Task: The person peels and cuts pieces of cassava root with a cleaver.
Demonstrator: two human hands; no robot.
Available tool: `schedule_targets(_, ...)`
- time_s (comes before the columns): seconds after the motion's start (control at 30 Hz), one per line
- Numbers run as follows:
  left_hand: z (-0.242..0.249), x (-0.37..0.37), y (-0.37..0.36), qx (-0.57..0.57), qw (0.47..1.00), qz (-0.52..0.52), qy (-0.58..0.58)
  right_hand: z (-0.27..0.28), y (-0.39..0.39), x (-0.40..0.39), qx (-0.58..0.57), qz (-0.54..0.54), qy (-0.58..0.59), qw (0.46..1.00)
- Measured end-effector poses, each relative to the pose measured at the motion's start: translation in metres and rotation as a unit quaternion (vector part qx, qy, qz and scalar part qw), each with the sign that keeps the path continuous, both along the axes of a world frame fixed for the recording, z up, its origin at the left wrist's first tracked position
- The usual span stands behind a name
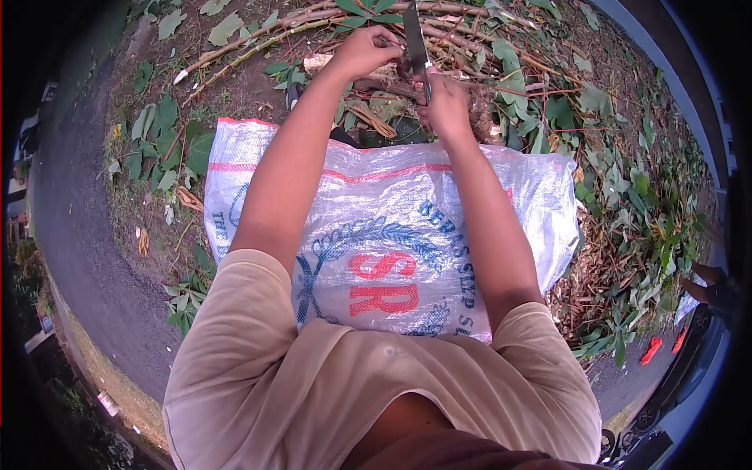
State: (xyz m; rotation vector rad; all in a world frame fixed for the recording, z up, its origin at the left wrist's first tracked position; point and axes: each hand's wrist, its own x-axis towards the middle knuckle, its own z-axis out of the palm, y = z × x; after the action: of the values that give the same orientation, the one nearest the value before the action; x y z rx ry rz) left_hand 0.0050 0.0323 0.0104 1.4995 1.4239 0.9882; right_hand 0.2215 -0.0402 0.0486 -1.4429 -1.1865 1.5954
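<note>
My right hand [446, 108] is wrapped round the handle of a broad-bladed knife [414, 37], whose blade points up and away from me. Just left of the blade, my left hand [366, 53] is closed on a thin brown stem [388, 41], its end near the knife. Below both hands lies a piece of wood [392, 82] with a rough, chopped look, partly hidden by the right hand. A white woven sack [368, 196] with red and blue print covers my lap.
Long cut branches [258, 35] lie across the ground at the far side. Green leaves [619, 180] and wood chips [583, 266] are heaped to the right. Along the left runs a paved path [74, 204]. Red objects [650, 350] lie at lower right.
</note>
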Motion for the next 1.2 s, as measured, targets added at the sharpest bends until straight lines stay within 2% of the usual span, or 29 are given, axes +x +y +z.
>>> schedule_targets(0.03,-0.003,0.001,-0.001,0.009,0.999,0.021,0.027,-0.001,0.000,0.000,0.071,-0.003,-0.040,0.997)
schedule_targets(0.07,-0.004,0.000,0.000,0.009,0.999,0.023,0.026,-0.001,0.000,0.002,0.071,-0.001,-0.041,0.997)
schedule_targets(0.17,-0.002,-0.008,-0.002,-0.025,0.998,0.053,0.035,0.018,-0.005,0.002,0.178,-0.020,-0.056,0.982)
schedule_targets(0.23,0.011,-0.004,-0.008,-0.093,0.993,0.044,-0.056,0.001,-0.003,0.002,0.199,-0.008,-0.100,0.975)
schedule_targets(0.27,0.014,0.000,-0.010,-0.092,0.993,0.042,-0.056,-0.007,-0.001,0.003,0.223,-0.001,-0.145,0.964)
schedule_targets(0.3,0.012,0.003,-0.008,-0.088,0.994,0.042,-0.056,-0.007,-0.002,0.003,0.147,0.017,-0.119,0.982)
schedule_targets(0.37,0.005,0.008,-0.005,-0.085,0.994,0.057,-0.035,-0.008,-0.001,0.003,0.142,0.019,-0.134,0.981)
schedule_targets(0.43,0.001,0.007,-0.007,-0.102,0.991,0.065,-0.062,-0.002,-0.007,0.004,0.129,0.027,-0.152,0.979)
schedule_targets(0.5,-0.006,0.000,-0.004,-0.115,0.986,0.080,-0.087,0.008,-0.008,0.002,0.105,-0.001,-0.072,0.992)
schedule_targets(0.6,-0.015,-0.005,0.000,-0.078,0.990,0.028,0.118,-0.007,-0.002,0.003,0.110,0.005,-0.088,0.990)
schedule_targets(0.63,-0.010,-0.006,-0.003,-0.046,0.972,-0.017,0.229,-0.008,-0.001,0.005,0.033,0.024,-0.053,0.998)
schedule_targets(0.67,-0.011,-0.001,-0.012,-0.044,0.972,-0.017,0.229,-0.010,0.001,0.005,0.035,0.023,-0.054,0.998)
schedule_targets(0.73,-0.022,0.005,-0.027,0.047,0.917,0.015,0.397,-0.012,0.005,0.005,0.008,0.027,-0.029,0.999)
schedule_targets(0.77,-0.020,-0.002,-0.023,-0.016,0.922,-0.056,0.382,-0.012,0.007,0.005,0.011,0.031,-0.030,0.999)
schedule_targets(0.8,-0.008,-0.004,-0.024,-0.017,0.923,-0.051,0.382,-0.010,0.006,0.006,0.029,0.041,-0.057,0.997)
schedule_targets(0.87,0.011,-0.001,-0.028,-0.046,0.930,-0.113,0.346,-0.008,0.003,0.008,0.047,0.053,-0.087,0.994)
schedule_targets(0.93,0.017,0.008,-0.036,-0.009,0.920,-0.122,0.372,0.000,0.001,0.009,0.130,0.038,-0.132,0.982)
schedule_targets(0.97,0.021,0.012,-0.035,0.026,0.907,-0.132,0.400,0.006,0.004,0.011,0.135,0.041,-0.135,0.981)
schedule_targets(1.03,0.023,0.019,-0.034,0.029,0.905,-0.129,0.405,0.042,-0.002,0.009,0.179,-0.006,-0.005,0.984)
schedule_targets(1.13,0.017,0.020,-0.035,0.038,0.893,-0.135,0.427,0.080,-0.012,0.000,0.270,-0.067,0.110,0.954)
schedule_targets(1.17,0.016,0.020,-0.034,0.044,0.886,-0.136,0.441,0.070,-0.009,0.002,0.298,-0.068,0.136,0.942)
schedule_targets(1.2,0.014,0.021,-0.035,0.049,0.878,-0.140,0.454,0.033,0.001,0.007,0.295,-0.072,0.135,0.943)
